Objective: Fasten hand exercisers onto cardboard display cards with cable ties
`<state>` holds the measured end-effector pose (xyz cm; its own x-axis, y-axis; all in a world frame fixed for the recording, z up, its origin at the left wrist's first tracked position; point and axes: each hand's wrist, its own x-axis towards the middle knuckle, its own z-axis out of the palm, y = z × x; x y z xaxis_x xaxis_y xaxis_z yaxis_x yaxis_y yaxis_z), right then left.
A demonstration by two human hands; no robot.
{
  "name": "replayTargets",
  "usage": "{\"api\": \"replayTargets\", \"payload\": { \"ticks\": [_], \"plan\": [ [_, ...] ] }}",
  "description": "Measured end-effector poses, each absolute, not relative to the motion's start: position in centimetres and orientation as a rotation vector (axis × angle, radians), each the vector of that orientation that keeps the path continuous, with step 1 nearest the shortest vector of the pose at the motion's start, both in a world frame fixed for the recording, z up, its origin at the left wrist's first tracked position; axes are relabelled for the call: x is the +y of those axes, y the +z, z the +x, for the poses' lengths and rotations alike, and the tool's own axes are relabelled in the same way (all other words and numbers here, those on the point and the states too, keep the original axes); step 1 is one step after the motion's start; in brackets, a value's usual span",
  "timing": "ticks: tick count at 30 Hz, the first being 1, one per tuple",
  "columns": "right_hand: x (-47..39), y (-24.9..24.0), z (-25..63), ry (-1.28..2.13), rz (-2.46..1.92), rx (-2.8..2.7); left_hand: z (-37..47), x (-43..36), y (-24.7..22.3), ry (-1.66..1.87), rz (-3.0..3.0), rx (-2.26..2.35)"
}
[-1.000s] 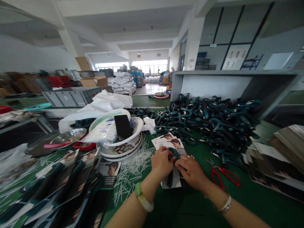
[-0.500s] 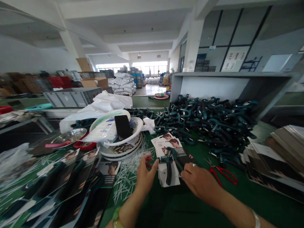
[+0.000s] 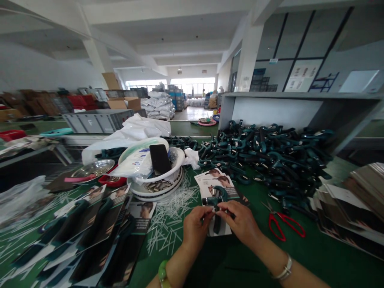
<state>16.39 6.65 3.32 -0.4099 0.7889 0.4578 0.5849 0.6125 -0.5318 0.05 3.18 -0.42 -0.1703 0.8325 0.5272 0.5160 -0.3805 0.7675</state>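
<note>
A dark green hand tool (image 3: pixel 222 193) with a curved head and black grip lies on a stack of printed cards (image 3: pixel 207 178) in front of me. My left hand (image 3: pixel 196 226) is closed in a pinch over the tool, its fingertips close to those of my right hand. My right hand (image 3: pixel 240 222) also pinches there, thumb and forefinger together at the middle of the tool. What the fingertips hold is too small to make out. Beside my left hand, thin white plastic strips (image 3: pixel 166 218) lie scattered. Red-handled scissors (image 3: pixel 285 224) rest open to the right of my right hand.
A large heap of green tools (image 3: pixel 255 156) spills from a tipped grey crate (image 3: pixel 276 112). Stacked cards (image 3: pixel 351 216) stand at the right. Carded tools (image 3: pixel 90 232) lie at the left. A phone (image 3: pixel 160 159) sits on white bowls (image 3: pixel 180 160) of metal parts behind the strips.
My left hand has moved from an open pose at the tool's left to a pinch over it. My right hand has shifted left and up, and the fingertips now meet.
</note>
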Motion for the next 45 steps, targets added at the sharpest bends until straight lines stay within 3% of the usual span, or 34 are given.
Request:
{"api": "replayTargets", "payload": {
  "ticks": [18, 26, 39, 45],
  "plan": [
    [6.4, 4.0, 16.2, 0.563, -1.207, -2.090, 0.0, 3.0, 0.4, 1.475, 2.135, 1.663],
    [7.5, 4.7, 16.3, 0.921, -1.127, -2.018, -0.2, 3.1, 0.4, 1.499, 2.135, 1.589],
    [7.7, 4.9, 16.6, 1.076, -1.123, -2.012, -0.2, 3.3, 0.1, 1.518, 2.161, 1.575],
    [8.5, 6.0, 16.3, 1.416, -1.148, -1.930, -0.2, 3.5, -0.2, 1.543, 2.129, 1.492]
  ]
}}
